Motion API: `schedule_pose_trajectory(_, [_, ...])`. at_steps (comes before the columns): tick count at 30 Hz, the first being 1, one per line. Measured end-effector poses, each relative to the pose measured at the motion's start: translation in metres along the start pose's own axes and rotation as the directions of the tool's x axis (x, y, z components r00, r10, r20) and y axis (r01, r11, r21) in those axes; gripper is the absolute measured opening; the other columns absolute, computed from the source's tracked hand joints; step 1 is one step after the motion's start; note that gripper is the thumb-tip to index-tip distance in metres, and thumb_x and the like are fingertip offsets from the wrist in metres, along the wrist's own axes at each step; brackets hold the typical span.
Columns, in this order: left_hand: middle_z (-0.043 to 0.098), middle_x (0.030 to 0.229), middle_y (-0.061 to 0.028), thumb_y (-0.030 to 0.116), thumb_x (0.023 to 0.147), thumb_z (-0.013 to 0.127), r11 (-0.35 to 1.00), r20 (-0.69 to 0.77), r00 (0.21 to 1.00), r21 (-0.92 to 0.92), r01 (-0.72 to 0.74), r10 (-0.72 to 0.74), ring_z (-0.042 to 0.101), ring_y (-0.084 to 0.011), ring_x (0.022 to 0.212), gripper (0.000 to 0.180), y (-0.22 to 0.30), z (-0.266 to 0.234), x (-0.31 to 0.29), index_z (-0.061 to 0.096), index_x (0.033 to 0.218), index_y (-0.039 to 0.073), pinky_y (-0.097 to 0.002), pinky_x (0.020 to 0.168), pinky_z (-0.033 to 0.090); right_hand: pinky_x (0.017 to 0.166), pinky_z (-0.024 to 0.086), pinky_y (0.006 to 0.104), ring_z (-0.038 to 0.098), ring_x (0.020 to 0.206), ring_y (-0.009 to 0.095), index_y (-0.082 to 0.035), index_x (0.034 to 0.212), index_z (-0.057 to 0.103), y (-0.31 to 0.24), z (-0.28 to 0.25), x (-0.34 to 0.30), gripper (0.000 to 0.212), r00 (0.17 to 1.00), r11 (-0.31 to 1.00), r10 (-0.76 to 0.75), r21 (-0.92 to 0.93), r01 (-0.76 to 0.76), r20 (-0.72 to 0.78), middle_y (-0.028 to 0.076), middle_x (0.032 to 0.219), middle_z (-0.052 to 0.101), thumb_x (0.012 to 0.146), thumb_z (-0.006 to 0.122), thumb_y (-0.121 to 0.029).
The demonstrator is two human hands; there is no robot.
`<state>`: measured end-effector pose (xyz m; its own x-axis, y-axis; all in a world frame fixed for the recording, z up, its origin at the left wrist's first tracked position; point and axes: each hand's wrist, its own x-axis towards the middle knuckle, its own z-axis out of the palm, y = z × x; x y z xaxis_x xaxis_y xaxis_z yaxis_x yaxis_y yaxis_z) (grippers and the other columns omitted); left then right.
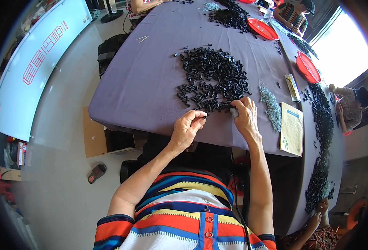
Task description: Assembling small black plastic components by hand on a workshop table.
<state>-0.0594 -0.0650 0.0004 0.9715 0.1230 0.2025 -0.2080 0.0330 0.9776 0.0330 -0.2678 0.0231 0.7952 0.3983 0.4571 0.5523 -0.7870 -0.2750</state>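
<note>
A loose pile of small black cylindrical parts (215, 73) lies on the cloth-covered table in front of me. At its near edge, my left hand (186, 130) is closed in a pinch, with a small black part (204, 117) between thumb and fingertips. My right hand (247, 118) is to the right, fingers curled downward at the pile's lower right edge. A clump of small clear pieces (234, 112) shows beneath its fingers, against the palm side. Whether those fingertips also grip a black part cannot be made out. More clear pieces (270, 107) lie in a heap right of this hand.
A yellowish paper packet (291, 130) and a narrow box (292, 88) lie at the right. Red trays (262, 29) and further black piles (322, 121) are beyond, where other people work. An open cardboard box (93, 139) stands under the table's left edge.
</note>
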Motion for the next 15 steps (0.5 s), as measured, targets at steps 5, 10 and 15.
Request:
schedule_pose_trajectory(5, [0.059,0.075,-0.0002,0.004,0.088,0.06,1.0,-0.008,1.0,0.017,-0.023,0.023,0.054,-0.0066,0.066,0.011,0.0,-0.001,0.001,0.062,0.099,0.002,-0.0217,0.061,0.046,0.08,0.039,0.0394,0.049,0.094,0.031,-0.007,0.091,0.066,-0.007,-0.005,-0.004,0.032,0.999,0.996,-0.027,0.079,0.029,-0.031,0.01,0.095,0.054,0.065,0.055,0.007])
schedule_pose_trajectory(10, [0.059,0.075,0.0002,0.005,0.088,0.061,0.999,0.0,1.0,0.022,-0.028,0.028,0.053,-0.0062,0.066,0.011,-0.003,0.0,0.001,0.063,0.099,0.003,-0.0217,0.061,0.046,0.079,0.039,0.0375,0.05,0.091,0.027,-0.009,0.089,0.069,-0.016,-0.004,-0.005,0.029,0.991,0.99,-0.131,0.061,0.129,0.016,0.008,0.093,0.053,0.067,0.056,0.005])
schedule_pose_trajectory(15, [0.064,0.087,0.0009,0.01,0.091,0.059,0.999,0.035,0.999,0.037,-0.023,0.022,0.056,-0.006,0.07,0.015,-0.001,-0.001,0.0,0.063,0.105,0.007,-0.0218,0.065,0.047,0.078,0.038,0.038,0.049,0.087,0.028,-0.008,0.086,0.066,-0.017,-0.008,-0.004,0.02,0.987,0.987,-0.159,-0.003,0.159,0.037,0.008,0.091,0.052,0.071,0.056,0.001])
